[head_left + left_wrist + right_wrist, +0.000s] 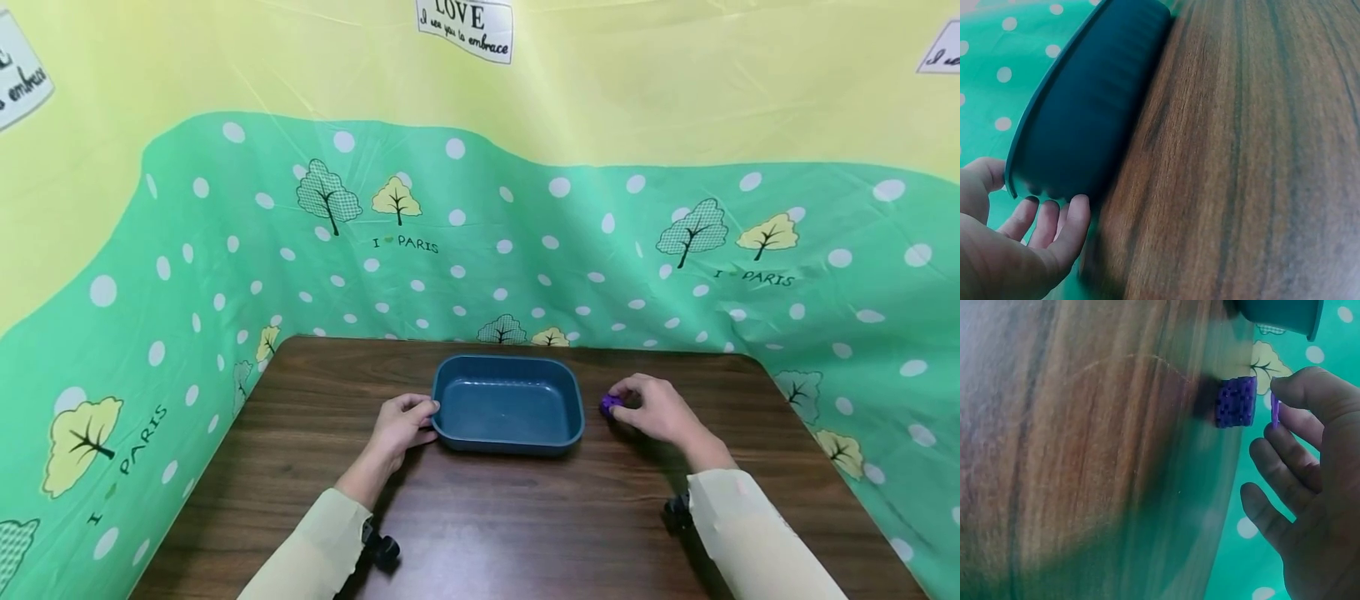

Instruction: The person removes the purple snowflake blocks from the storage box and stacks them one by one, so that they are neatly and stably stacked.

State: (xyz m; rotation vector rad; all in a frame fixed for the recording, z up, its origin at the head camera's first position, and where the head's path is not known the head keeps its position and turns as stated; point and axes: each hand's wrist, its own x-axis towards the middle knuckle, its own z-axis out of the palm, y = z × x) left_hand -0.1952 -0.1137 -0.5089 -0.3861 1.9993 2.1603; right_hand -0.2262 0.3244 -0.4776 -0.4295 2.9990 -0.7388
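Note:
A dark blue rectangular plastic tray [506, 448] stands on the wooden table, open side up. My left hand [401, 427] holds its left end; in the left wrist view the thumb is at the rim and the fingertips [1079, 203] touch the outer wall. Right of the tray, my right hand [654, 407] is over a small purple basket-like piece [611, 406] with a lattice surface. The right wrist view shows this lattice body [1235, 402] on the table, and a thin purple strip [1274, 411] pinched between thumb and finger. Whether the strip joins the body, I cannot tell.
The brown wooden table [480, 521] has its back edge just behind the tray. A green and yellow patterned cloth [480, 225] hangs behind and at both sides. Black devices are strapped at the left wrist [384, 550] and right wrist [677, 512].

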